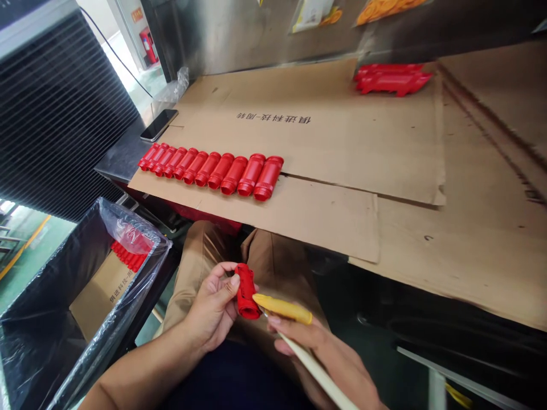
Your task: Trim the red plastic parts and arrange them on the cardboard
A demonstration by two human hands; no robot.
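Observation:
Above my lap, my left hand (pixel 216 304) grips a red plastic tube-shaped part (pixel 247 287), thumb and fingers closed on its side. Cutouts show along the part's side, and its round open end points down toward me. My right hand (pixel 325 353) is closed around a slim tool with a long cream handle (pixel 316 370). A yellow finger cot (pixel 284 308) covers one finger of that hand, its tip against the red part. The tool's small metal tip is close to the part's lower end; whether it touches, I cannot tell.
Several red tubes (pixel 233 175) lie in a row on the cardboard-covered table (pixel 333 148), near a phone (pixel 159 125). More red parts (pixel 391 78) sit at the far right. To my left, a plastic-lined bin (pixel 43 353) holds cardboard and red parts.

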